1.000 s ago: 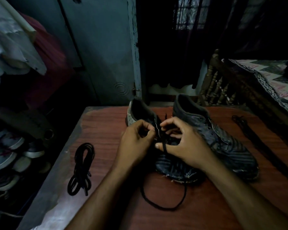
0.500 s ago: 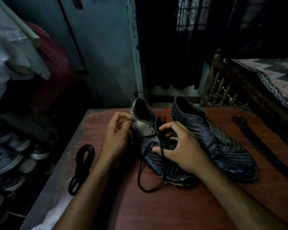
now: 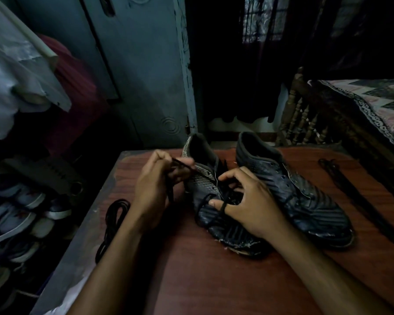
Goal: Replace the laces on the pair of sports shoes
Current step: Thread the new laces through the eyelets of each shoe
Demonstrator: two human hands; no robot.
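- The right hand (image 3: 248, 201) rests on the laced middle of the nearer shoe (image 3: 216, 201); its thumb and curled fingers press around the lace (image 3: 208, 211), which loops over the thumb just beside the eyelets.
- The left hand (image 3: 155, 185) is held just left of that shoe's collar, fingers curled tight, pinching the other end of the same lace between thumb and forefinger; the strand runs taut from the fingertips to the shoe's side and hangs down past the palm.
- Half a second ago the left hand was at the collar with its fingers looser; now it has drawn the lace out to the left and up, and the slack loop that lay on the table in front of the toe is gone.
- The nearer shoe lies on the reddish wooden table (image 3: 214, 280), toe toward the person, its worn front edge frayed.
- A coiled black lace (image 3: 114, 223) lies on the table's left edge, partly hidden by the left forearm.
- The second shoe (image 3: 291, 192) stands just right of the first, touching or nearly so; whether it is laced is too dark to tell.
- A dark strap-like thing (image 3: 341, 178) lies along the table's right side.
- Farther off are a grey-blue door (image 3: 141, 76), hanging clothes (image 3: 21, 76) at left, and a bed with a patterned cover (image 3: 373, 105) at right.
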